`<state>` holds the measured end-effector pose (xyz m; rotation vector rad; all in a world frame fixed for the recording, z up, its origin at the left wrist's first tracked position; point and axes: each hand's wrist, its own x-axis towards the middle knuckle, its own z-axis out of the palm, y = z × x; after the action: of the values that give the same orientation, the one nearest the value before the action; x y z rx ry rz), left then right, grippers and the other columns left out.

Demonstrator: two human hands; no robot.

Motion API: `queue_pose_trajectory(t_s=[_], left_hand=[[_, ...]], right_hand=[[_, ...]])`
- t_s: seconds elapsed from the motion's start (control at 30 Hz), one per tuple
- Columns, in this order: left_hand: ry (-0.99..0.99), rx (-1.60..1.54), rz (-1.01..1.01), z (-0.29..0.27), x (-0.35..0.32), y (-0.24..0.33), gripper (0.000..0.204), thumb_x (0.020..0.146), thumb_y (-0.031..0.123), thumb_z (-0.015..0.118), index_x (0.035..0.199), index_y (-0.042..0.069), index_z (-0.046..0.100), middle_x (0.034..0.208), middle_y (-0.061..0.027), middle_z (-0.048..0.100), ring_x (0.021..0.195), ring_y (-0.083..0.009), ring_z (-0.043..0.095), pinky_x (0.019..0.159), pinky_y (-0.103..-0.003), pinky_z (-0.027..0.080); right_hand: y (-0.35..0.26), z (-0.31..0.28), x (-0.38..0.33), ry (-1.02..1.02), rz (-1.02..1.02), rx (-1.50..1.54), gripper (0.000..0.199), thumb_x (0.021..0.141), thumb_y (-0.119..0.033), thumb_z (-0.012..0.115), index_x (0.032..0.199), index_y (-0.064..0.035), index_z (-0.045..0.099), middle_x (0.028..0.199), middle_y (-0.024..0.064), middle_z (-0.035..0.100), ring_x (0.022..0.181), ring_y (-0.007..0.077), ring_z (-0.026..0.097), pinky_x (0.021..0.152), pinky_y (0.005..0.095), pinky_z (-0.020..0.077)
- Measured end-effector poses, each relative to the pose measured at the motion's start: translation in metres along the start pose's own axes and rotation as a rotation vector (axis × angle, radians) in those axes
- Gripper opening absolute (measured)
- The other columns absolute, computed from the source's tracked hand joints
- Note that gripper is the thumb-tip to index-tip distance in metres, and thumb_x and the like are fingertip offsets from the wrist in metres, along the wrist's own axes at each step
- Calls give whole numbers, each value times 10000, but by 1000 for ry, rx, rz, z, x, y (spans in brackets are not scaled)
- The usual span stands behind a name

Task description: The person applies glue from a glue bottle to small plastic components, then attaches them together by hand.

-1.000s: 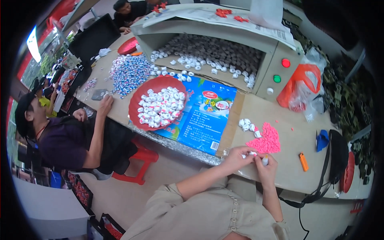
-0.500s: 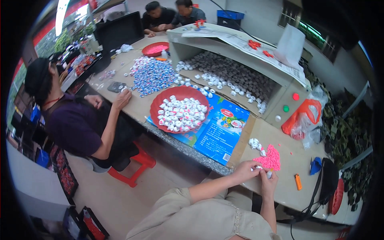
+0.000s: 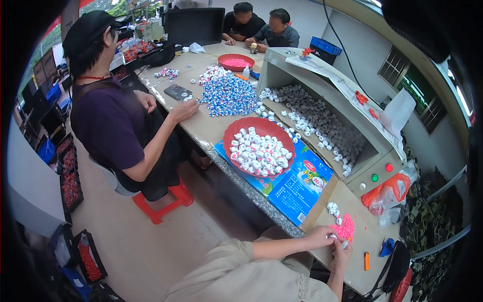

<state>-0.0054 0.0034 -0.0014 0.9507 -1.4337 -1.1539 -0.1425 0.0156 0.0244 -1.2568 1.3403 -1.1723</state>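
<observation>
My left hand (image 3: pixel 320 237) is pinched closed on a small white piece (image 3: pixel 331 235) above the near end of the bench. Close against it, my right hand (image 3: pixel 341 256) grips a small white bottle (image 3: pixel 345 244), its tip toward the left hand. Just beyond both hands lies a heap of small pink pieces (image 3: pixel 346 226). Several rounded white pieces (image 3: pixel 332 207) sit beside that heap. Further left, a red scalloped bowl (image 3: pixel 229 151) holds many white pieces with pink marks, resting on a blue printed cardboard sheet (image 3: pixel 287 201).
An orange lighter (image 3: pixel 367 261) and a black bag (image 3: pixel 400 267) lie to the right. A grey machine (image 3: pixel 352 183) with a heap of small pieces inside stands behind the bowl. A co-worker (image 3: pixel 108 121) sits at the left by blue-and-white pieces (image 3: pixel 229 95); two people sit at the far end.
The view has swung left, so the bench and co-worker appear shifted to the right. My hands stay close together, still holding the white piece and the bottle.
</observation>
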Motion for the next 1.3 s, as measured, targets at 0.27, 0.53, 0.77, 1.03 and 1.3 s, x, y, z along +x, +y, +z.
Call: queue_pose_trajectory(t_s=[0.27,0.53,0.77,1.03,1.3], left_hand=[[2,47,51,1,0,-4,205,714,124,569,888,18,595,799,-121,601,727,-185,574,658,-286,447],[15,47,31,2,0,-3,210,713,141,567,881,18,597,778,-136,602,710,-212,579,655,-303,449],[39,54,41,0,1,-1,238,699,164,567,888,25,601,779,-148,599,716,-240,582,650,-319,449],[33,33,33,2,2,-4,249,697,168,576,899,25,601,779,-141,603,714,-226,585,641,-313,451],[0,20,-2,1,2,-3,232,694,155,580,877,13,598,782,-143,603,725,-220,586,643,-309,449]], right_hand=[[1,1,0,14,-12,6,66,728,-46,599,788,-21,588,580,-15,516,459,26,422,397,149,283],[1,-1,-2,-8,-1,37,74,731,-49,602,795,-14,585,612,-5,533,488,37,447,421,156,310],[10,-3,-1,25,-57,-2,121,738,-67,597,840,-4,583,611,-1,520,478,37,424,412,150,283],[11,0,-1,49,-78,0,134,735,-71,605,849,-8,572,607,-3,514,465,30,419,382,139,263],[19,-4,0,55,-108,9,124,735,-70,607,835,-7,573,603,-12,513,461,28,407,390,143,264]])
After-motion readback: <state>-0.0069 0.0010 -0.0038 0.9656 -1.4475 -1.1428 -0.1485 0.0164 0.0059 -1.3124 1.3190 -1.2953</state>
